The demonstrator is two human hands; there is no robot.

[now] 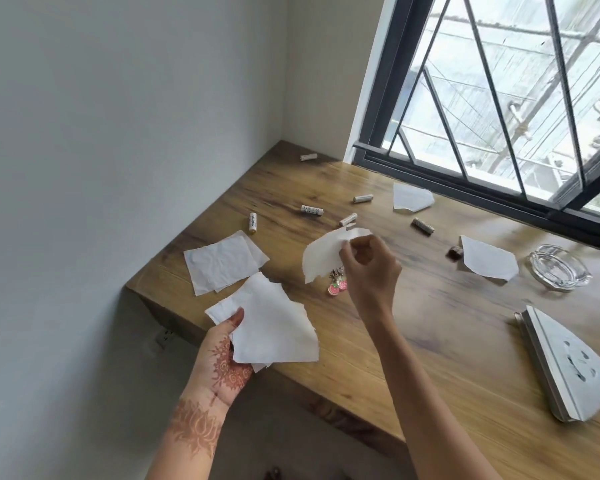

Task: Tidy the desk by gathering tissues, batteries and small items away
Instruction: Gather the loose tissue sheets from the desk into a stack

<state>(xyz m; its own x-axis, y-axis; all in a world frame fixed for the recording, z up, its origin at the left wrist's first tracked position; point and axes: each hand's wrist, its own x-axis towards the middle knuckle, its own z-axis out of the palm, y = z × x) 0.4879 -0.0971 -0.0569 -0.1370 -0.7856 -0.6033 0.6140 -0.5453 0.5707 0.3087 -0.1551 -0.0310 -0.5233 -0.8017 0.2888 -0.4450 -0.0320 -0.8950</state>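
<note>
My left hand (222, 358) holds a small stack of white tissues (274, 327) over the desk's near left edge. My right hand (371, 268) pinches another tissue (323, 254), lifted above the wooden desk (430, 323). A pink strawberry keychain (337, 284) lies just under that hand. More tissues lie flat: a pair at the left (222, 261), one by the window (411, 197), one at the right (487, 259). Several batteries are scattered across the back, among them a white one (253, 222), one at the centre (311, 210) and a brown one (422, 226).
A glass ashtray (558, 268) stands at the right. A white power strip (568, 367) lies near the right front. A dark-framed barred window (465, 181) runs along the desk's back edge. The white wall (118, 168) borders the left.
</note>
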